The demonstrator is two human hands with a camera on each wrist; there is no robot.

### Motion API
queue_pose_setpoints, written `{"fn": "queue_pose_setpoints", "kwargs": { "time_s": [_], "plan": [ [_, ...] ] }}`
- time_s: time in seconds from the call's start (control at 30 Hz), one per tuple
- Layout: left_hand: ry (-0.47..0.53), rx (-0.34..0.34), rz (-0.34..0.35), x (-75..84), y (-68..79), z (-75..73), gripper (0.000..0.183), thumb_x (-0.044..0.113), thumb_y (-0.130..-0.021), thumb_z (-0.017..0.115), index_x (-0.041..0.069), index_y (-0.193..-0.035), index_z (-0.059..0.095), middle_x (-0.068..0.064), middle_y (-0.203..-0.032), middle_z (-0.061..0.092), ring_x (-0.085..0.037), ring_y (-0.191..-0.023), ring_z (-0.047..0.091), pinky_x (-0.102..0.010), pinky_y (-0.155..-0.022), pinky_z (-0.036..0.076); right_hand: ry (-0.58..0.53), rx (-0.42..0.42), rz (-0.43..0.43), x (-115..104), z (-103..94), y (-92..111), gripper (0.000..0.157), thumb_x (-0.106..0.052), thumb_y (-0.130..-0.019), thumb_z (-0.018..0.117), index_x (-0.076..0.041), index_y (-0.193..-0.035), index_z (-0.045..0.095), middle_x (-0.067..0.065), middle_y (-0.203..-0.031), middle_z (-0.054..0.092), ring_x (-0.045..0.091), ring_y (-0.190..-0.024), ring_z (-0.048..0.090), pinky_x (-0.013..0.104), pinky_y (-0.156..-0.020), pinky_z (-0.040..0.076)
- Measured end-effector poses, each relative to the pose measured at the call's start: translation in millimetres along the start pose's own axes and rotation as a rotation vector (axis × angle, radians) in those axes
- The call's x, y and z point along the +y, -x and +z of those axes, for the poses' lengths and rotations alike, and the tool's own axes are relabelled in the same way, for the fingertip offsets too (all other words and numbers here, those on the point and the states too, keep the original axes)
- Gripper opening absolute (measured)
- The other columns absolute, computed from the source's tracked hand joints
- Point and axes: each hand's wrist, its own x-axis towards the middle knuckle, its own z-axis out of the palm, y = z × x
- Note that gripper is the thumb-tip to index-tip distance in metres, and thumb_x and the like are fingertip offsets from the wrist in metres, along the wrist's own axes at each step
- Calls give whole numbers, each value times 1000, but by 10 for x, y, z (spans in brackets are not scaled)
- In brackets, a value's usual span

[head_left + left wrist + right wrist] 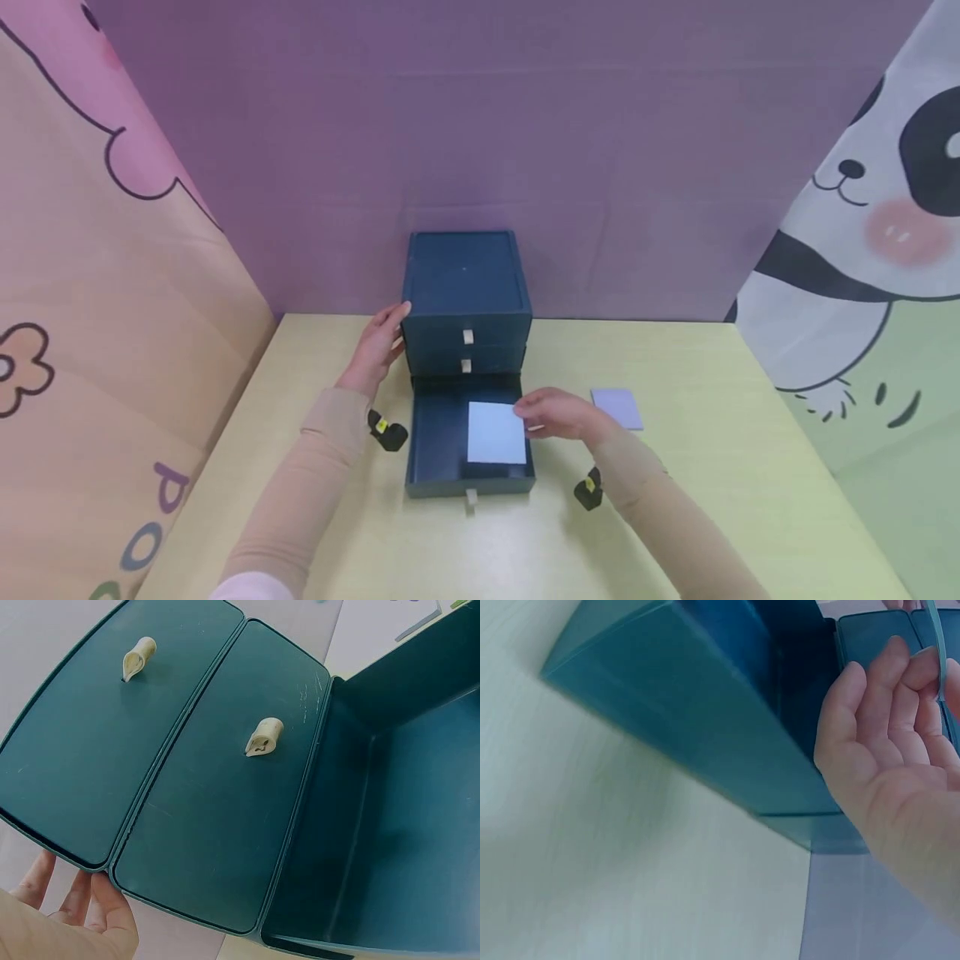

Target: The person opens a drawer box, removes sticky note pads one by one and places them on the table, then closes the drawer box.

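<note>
A dark blue desktop drawer box (467, 275) stands at the back of the table, its lowest drawer (438, 433) pulled out toward me. My right hand (558, 414) pinches a light blue square, like a note pad or card (495, 435), by its right edge over that drawer. Seen edge-on in the right wrist view, the square (938, 652) is thin and sits between thumb and fingers. My left hand (380, 343) rests against the left side of the box, and in the left wrist view its fingertips touch the cabinet's edge beside the closed upper drawers (206, 780).
A pale purple square pad (617, 408) lies on the table (675, 500), right of the box. Small light pull tabs (468, 337) stick out from the drawer fronts. A purple cloth backdrop (465, 117) hangs behind, with printed cloths on both sides.
</note>
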Motion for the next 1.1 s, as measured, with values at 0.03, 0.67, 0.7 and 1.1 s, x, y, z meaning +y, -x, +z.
{"fn": "queue_pose_setpoints", "kwargs": {
  "time_s": [0.03,0.67,0.7,1.1],
  "plan": [
    [-1,1,0,1,4,3,61,35,-96,54,10,-147,33,-7,-154,27,-32,-139,29,-42,-115,26,-11,-6,-2,27,-16,15,11,-15,-95,56,-9,-88,62,-1,-83,60,16,-82,57,42,-95,49],
    [-11,-3,3,8,18,-9,62,37,-95,54,11,-147,32,-5,-155,26,-31,-140,28,-41,-116,26,-29,23,-7,490,-390,330,18,-14,-95,53,0,-104,59,-1,-95,65,14,-91,61,45,-99,47],
    [-10,0,4,8,15,-9,62,37,-95,54,11,-147,32,-5,-154,26,-31,-140,28,-42,-116,26,-30,20,-13,510,-423,349,18,-14,-96,52,0,-104,59,-1,-95,66,14,-92,62,44,-98,47],
    [0,10,2,-10,10,-4,60,36,-95,55,11,-146,35,-5,-154,28,-32,-139,27,-43,-115,26,-54,-13,-38,695,-785,656,12,-14,-98,48,-8,-98,58,-6,-92,66,10,-91,63,35,-93,50]
  ]
}}
